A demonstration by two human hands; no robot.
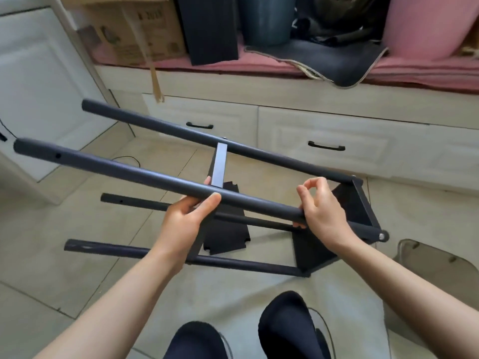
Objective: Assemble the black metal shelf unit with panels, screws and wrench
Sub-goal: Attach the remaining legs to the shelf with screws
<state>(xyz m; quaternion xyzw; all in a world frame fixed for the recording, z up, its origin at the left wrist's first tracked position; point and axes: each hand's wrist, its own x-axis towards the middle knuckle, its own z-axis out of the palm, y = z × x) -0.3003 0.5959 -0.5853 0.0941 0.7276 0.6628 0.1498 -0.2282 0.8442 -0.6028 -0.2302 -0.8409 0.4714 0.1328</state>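
Observation:
The black metal shelf frame lies on its side on the tiled floor, its four tubular posts pointing left. My left hand (190, 212) grips the near upper post (124, 172) where a shelf panel (219, 164) meets it edge-on. My right hand (320, 206) curls over the same post farther right, thumb and forefinger pinched together above it. An end panel (355, 203) joins the posts at the right, with a silver screw (381, 235) in the post end. Another loose black panel (228, 229) lies flat on the floor under the frame. No wrench is in view.
White drawers with black handles (326, 146) run along the back under a pink-cushioned bench holding a cardboard box (134, 29), dark panels and a grey mat. A translucent stool (438, 265) stands at the right. My dark-trousered knees (285, 322) are at the bottom.

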